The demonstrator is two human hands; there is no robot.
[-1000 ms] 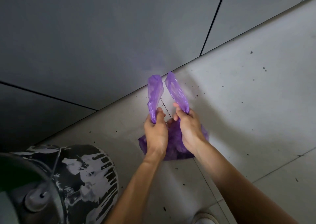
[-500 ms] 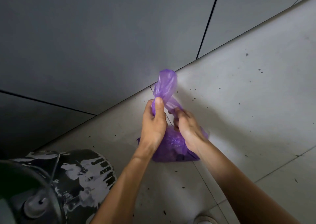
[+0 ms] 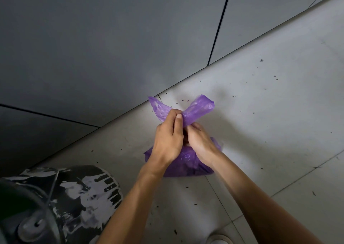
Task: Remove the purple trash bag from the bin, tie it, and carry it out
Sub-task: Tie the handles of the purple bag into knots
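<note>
The purple trash bag (image 3: 188, 164) sits on the grey floor tiles close to the wall, out of the bin. Its two top flaps stick out crossed above my hands, one to the left (image 3: 158, 107) and one to the right (image 3: 200, 107). My left hand (image 3: 168, 137) grips the bag's neck where the flaps cross, thumb pressed on the plastic. My right hand (image 3: 200, 143) is curled on the bag right beside it, fingers tucked under the crossing and partly hidden. The black bin (image 3: 61, 201) smeared with white paint stands at the lower left.
A dark grey tiled wall (image 3: 111, 38) rises just behind the bag. The floor (image 3: 270, 113) is speckled with small dark debris. A wire handle and round fitting (image 3: 35, 225) show on the bin's rim. The tip of a light shoe (image 3: 219, 240) is at the bottom edge.
The two flaps, first held upright and apart, were brought together and crossed; they now splay left and right above my hands, which have closed in on the neck.
</note>
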